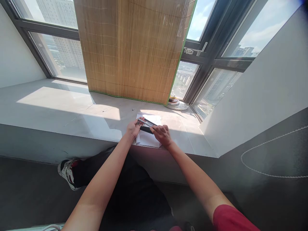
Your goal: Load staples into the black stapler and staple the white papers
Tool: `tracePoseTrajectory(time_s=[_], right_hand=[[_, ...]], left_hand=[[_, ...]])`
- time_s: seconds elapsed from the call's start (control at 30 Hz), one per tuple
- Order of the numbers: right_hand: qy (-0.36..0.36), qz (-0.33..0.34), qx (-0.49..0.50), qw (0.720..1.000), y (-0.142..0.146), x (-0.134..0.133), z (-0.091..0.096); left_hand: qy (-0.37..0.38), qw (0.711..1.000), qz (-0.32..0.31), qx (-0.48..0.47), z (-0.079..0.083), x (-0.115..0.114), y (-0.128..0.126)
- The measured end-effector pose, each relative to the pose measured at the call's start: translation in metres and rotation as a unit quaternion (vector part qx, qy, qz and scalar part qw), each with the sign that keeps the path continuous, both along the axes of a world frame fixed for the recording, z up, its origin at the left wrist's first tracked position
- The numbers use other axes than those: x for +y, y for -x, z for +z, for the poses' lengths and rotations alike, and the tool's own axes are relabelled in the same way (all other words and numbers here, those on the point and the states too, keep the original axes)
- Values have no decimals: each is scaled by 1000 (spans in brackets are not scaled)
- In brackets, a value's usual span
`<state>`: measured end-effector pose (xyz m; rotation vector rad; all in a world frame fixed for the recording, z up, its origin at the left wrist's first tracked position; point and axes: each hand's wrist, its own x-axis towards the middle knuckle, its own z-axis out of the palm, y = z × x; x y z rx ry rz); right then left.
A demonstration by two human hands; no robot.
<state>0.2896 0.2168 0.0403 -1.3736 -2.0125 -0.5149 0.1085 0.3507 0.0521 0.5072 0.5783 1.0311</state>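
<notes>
Between my two hands is a black stapler (pixel 146 129), its jaws spread, with a silver metal strip showing along its upper part. My left hand (pixel 133 128) is turned palm up at the far left end of it, fingers curled against the metal. At the other end, my right hand (pixel 162 135) is wrapped round it from the right. Below the stapler lie sheets of white paper (pixel 146 140) on the sill, with the near left corner curled. Small details inside the stapler are too tiny to make out.
The pale window sill (pixel 72 110) runs along the windows. A bamboo blind (pixel 134 51) hangs behind my hands. A stack of plates or lids (pixel 176 104) stands in the sill's right corner. A beaded cord (pixel 250 139) loops at the right.
</notes>
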Motion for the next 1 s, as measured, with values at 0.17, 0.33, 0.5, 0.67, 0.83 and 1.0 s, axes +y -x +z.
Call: tracePoseTrajectory(time_s=[0.17,0.33,0.5,0.67,0.83,1.0], right_hand=[[-19,-58,196,979,-3,11,5],[50,-54,294,953,-11,24,3],[101,-21,286,953,-14,30,-1],[87,-18,266,960,-12,30,2],[-4,46,217,975,0,19,21],[-24,116,166,979,15,16,40]], left_hand=[[-43,994,101,-11,5,5,7],[-105,986,124,-34,13,2,12],[-103,986,127,-8,14,1,13],[-148,981,114,55,13,-3,11],[-239,963,65,106,13,-11,8],[-305,944,-32,123,15,-21,6]])
